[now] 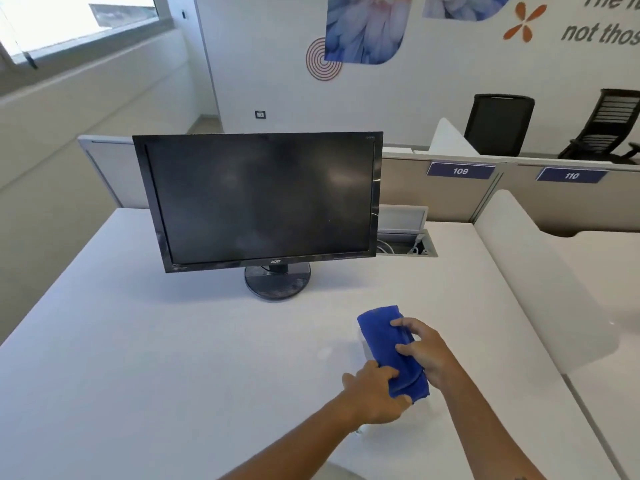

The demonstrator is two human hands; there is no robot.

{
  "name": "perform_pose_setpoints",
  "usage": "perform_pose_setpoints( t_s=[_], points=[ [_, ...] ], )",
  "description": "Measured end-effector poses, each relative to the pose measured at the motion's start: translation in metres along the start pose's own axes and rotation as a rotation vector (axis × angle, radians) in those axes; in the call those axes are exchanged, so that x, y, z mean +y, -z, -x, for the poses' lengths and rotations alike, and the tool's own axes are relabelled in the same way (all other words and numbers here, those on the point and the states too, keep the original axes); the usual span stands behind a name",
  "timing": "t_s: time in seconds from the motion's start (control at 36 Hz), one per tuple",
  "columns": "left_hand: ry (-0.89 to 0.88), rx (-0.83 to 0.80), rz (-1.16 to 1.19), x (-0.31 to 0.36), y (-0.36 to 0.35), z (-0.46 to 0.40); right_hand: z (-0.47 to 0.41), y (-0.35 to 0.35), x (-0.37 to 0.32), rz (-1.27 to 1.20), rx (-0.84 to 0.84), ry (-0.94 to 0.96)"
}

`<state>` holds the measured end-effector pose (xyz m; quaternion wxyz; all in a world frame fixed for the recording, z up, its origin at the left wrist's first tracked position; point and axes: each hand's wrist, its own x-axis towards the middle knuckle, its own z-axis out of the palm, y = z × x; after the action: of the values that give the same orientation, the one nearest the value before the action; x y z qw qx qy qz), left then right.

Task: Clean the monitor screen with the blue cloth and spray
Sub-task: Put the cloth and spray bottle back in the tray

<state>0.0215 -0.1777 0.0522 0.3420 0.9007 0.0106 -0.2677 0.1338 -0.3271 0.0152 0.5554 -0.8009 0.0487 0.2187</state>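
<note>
A black monitor (259,199) with a dark screen stands on its round base at the back of the white desk (156,358). In front of it, to the right, both my hands hold a folded blue cloth (384,330) just above the desk. My left hand (372,396) pinches the cloth's near end between thumb and fingers. My right hand (427,351) grips its right side, fingers curled over the top. A pale white object (366,351) shows under the cloth's left edge; whether it is the spray bottle I cannot tell.
An open cable hatch (405,237) with white cables sits behind the monitor's right side. Beige partitions marked 109 (460,171) and 110 run along the back. A white divider (540,271) borders the desk on the right. Two black chairs (498,123) stand beyond.
</note>
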Motion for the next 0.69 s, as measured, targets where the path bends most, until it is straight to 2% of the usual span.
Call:
perform_pose_setpoints(
  t_s=[0.19, 0.31, 0.36, 0.44, 0.56, 0.69],
  points=[
    [0.087, -0.006, -0.051, -0.001, -0.009, -0.012, 0.000, -0.015, 0.006, 0.055, 0.009, 0.031],
    [0.089, -0.003, -0.035, 0.001, -0.007, -0.013, -0.004, -0.027, 0.013, -0.219, 0.039, -0.147],
    [0.096, -0.002, -0.036, 0.001, -0.007, -0.012, -0.009, -0.031, 0.017, -0.268, 0.060, -0.179],
    [0.100, 0.000, -0.040, -0.001, -0.005, -0.011, -0.014, -0.033, 0.022, -0.137, 0.050, -0.222],
    [0.075, 0.009, -0.012, -0.003, -0.002, -0.007, -0.014, -0.035, 0.027, 0.211, 0.006, -0.154],
    [0.087, -0.013, 0.034, -0.004, -0.001, -0.003, -0.009, -0.041, 0.026, 0.339, 0.041, -0.110]
  ],
)
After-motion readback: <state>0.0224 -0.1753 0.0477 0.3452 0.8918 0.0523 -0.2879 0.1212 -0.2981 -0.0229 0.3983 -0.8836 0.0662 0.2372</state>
